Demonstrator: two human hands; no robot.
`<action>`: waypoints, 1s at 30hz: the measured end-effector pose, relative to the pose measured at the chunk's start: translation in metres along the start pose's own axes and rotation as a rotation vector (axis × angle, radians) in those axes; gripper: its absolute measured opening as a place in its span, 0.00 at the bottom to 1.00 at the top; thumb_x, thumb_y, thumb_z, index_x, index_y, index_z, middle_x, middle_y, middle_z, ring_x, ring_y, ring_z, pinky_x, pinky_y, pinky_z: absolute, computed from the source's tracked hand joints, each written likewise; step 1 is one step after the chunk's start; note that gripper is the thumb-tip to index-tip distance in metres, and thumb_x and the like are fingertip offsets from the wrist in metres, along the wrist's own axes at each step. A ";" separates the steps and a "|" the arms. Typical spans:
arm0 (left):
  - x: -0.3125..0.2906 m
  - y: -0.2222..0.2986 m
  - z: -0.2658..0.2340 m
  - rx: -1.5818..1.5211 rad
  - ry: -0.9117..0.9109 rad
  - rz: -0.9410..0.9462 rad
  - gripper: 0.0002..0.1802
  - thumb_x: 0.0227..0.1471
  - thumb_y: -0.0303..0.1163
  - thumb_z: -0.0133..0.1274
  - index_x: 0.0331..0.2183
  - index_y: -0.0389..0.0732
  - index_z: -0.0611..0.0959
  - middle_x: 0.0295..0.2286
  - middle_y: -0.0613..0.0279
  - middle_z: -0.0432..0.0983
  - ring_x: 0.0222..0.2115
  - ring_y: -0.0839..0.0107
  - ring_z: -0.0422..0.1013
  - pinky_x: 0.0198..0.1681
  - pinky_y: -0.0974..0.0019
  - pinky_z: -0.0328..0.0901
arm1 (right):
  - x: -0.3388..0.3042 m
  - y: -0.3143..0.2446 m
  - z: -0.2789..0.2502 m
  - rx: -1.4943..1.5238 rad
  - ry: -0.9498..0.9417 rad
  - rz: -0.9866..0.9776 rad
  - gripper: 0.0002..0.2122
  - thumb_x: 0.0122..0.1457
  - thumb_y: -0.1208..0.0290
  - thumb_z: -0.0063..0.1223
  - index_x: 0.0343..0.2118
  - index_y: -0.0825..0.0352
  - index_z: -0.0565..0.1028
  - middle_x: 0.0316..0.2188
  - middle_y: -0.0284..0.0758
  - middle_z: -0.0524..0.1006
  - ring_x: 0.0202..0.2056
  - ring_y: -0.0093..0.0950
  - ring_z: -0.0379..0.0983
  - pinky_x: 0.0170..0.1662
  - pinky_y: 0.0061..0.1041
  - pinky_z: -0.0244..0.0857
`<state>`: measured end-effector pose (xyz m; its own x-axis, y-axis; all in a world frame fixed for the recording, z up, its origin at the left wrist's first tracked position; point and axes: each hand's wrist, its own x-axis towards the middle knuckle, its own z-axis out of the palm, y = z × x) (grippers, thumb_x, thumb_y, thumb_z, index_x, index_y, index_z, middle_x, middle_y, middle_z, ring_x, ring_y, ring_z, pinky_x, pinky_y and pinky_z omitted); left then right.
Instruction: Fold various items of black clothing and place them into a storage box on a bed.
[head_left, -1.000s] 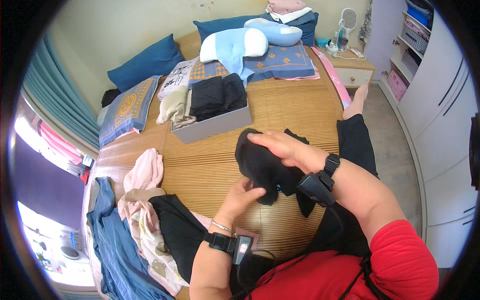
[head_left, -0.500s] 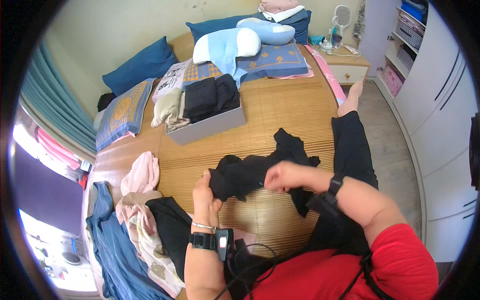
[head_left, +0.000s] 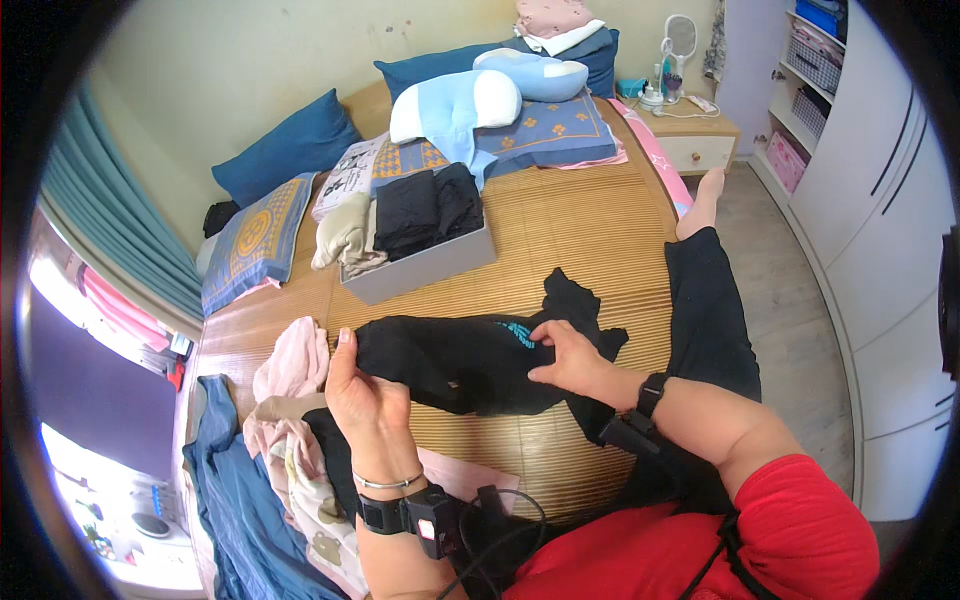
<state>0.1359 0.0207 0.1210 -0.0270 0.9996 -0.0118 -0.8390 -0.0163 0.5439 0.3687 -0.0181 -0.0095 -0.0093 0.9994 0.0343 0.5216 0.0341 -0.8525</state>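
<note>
A black T-shirt (head_left: 450, 360) with a teal print stretches across the bed in front of me. My left hand (head_left: 368, 400) grips its left end, thumb up, with the other fingers partly hidden by cloth. Beside the print, my right hand (head_left: 570, 360) rests on the fabric with thumb and fingers apart. The sleeve end of the shirt lies crumpled past that hand.
A grey box (head_left: 430, 268) of folded dark and beige clothes stands farther back on the bamboo mat (head_left: 580, 220). Blue trousers (head_left: 235, 480) and pink garments (head_left: 292, 357) lie at left. My outstretched leg (head_left: 708, 310) borders the right side. Pillows (head_left: 285, 150) line the headboard.
The left hand has moved left and slightly up, pulling the T-shirt longer and flatter. Its teal print now shows. The right hand's fingers have spread from a pinch.
</note>
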 end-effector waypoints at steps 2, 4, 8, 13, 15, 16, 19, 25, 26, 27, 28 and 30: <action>0.003 0.002 -0.001 0.005 0.052 0.041 0.09 0.51 0.24 0.46 0.35 0.33 0.76 0.32 0.51 0.75 0.34 0.60 0.72 0.43 0.58 0.68 | -0.004 -0.005 0.001 -0.027 -0.036 -0.033 0.25 0.37 0.69 0.65 0.41 0.67 0.67 0.41 0.41 0.66 0.45 0.37 0.65 0.48 0.30 0.61; 0.004 0.002 -0.004 0.011 0.104 0.082 0.09 0.50 0.24 0.46 0.35 0.33 0.76 0.32 0.51 0.75 0.35 0.60 0.72 0.43 0.58 0.68 | -0.007 -0.006 0.005 -0.046 -0.082 -0.111 0.26 0.39 0.67 0.64 0.41 0.69 0.65 0.43 0.44 0.63 0.46 0.40 0.61 0.49 0.32 0.59; 0.000 -0.007 0.008 0.077 0.064 0.158 0.08 0.49 0.19 0.45 0.34 0.33 0.75 0.32 0.53 0.74 0.36 0.63 0.71 0.45 0.62 0.66 | -0.011 -0.015 0.008 -0.038 0.175 -0.274 0.20 0.37 0.68 0.64 0.31 0.68 0.66 0.34 0.40 0.65 0.38 0.38 0.64 0.43 0.30 0.61; -0.014 -0.007 0.041 0.129 -0.002 0.212 0.11 0.48 0.17 0.43 0.36 0.33 0.74 0.33 0.55 0.72 0.38 0.67 0.69 0.47 0.65 0.65 | -0.019 -0.029 0.004 -0.031 -0.048 -0.263 0.16 0.39 0.67 0.63 0.26 0.68 0.67 0.28 0.37 0.67 0.29 0.35 0.67 0.35 0.28 0.64; -0.018 -0.009 0.050 0.126 -0.061 0.177 0.14 0.49 0.17 0.41 0.40 0.31 0.72 0.34 0.53 0.72 0.38 0.65 0.70 0.46 0.64 0.65 | -0.022 -0.027 0.010 0.042 0.016 -0.230 0.17 0.36 0.68 0.65 0.26 0.67 0.68 0.27 0.35 0.67 0.28 0.31 0.67 0.33 0.26 0.64; -0.019 -0.013 0.054 0.123 -0.080 0.156 0.16 0.49 0.18 0.41 0.43 0.30 0.70 0.35 0.52 0.72 0.38 0.63 0.70 0.46 0.62 0.66 | -0.021 -0.022 0.010 0.027 0.020 -0.184 0.20 0.35 0.67 0.66 0.29 0.68 0.67 0.29 0.37 0.67 0.31 0.31 0.67 0.36 0.26 0.64; -0.028 -0.020 0.077 0.102 -0.253 0.043 0.17 0.49 0.20 0.41 0.44 0.28 0.69 0.36 0.51 0.72 0.38 0.62 0.71 0.46 0.61 0.66 | -0.018 -0.016 0.009 0.074 0.110 -0.163 0.24 0.34 0.66 0.66 0.34 0.68 0.66 0.31 0.38 0.67 0.34 0.32 0.68 0.39 0.25 0.64; -0.051 -0.033 0.106 0.228 -0.379 -0.019 0.27 0.43 0.15 0.41 0.50 0.27 0.64 0.30 0.58 0.72 0.26 0.75 0.68 0.32 0.75 0.64 | -0.005 -0.022 0.020 0.401 0.144 0.097 0.32 0.44 0.59 0.59 0.47 0.74 0.60 0.45 0.48 0.66 0.47 0.41 0.64 0.51 0.31 0.58; -0.053 -0.033 0.106 0.284 -0.417 0.006 0.27 0.44 0.15 0.40 0.50 0.28 0.63 0.31 0.58 0.72 0.27 0.76 0.68 0.32 0.76 0.64 | -0.002 -0.017 0.022 0.435 0.155 0.021 0.29 0.44 0.62 0.57 0.47 0.74 0.61 0.45 0.48 0.67 0.47 0.41 0.65 0.51 0.30 0.58; -0.054 -0.034 0.105 0.340 -0.456 0.031 0.27 0.45 0.14 0.40 0.51 0.28 0.63 0.31 0.59 0.72 0.27 0.77 0.68 0.33 0.77 0.63 | -0.001 -0.013 0.023 0.469 0.167 -0.054 0.27 0.45 0.65 0.55 0.47 0.74 0.62 0.44 0.48 0.68 0.47 0.40 0.66 0.50 0.30 0.59; -0.055 -0.033 0.105 0.342 -0.454 0.031 0.27 0.45 0.14 0.40 0.51 0.28 0.63 0.31 0.59 0.72 0.27 0.77 0.68 0.33 0.77 0.63 | -0.002 -0.013 0.021 0.471 0.165 -0.053 0.27 0.45 0.65 0.55 0.47 0.74 0.62 0.44 0.48 0.68 0.47 0.40 0.66 0.50 0.30 0.59; -0.055 -0.032 0.105 0.499 -0.448 0.265 0.26 0.47 0.14 0.39 0.51 0.29 0.63 0.35 0.58 0.72 0.30 0.79 0.68 0.35 0.78 0.63 | -0.006 -0.011 0.015 0.190 0.114 -0.014 0.22 0.44 0.73 0.51 0.45 0.73 0.66 0.41 0.48 0.71 0.44 0.40 0.68 0.48 0.29 0.61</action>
<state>0.2208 -0.0311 0.1924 0.1199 0.8792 0.4610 -0.4836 -0.3538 0.8006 0.3505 -0.0239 -0.0080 0.0867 0.9915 0.0965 0.3516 0.0602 -0.9342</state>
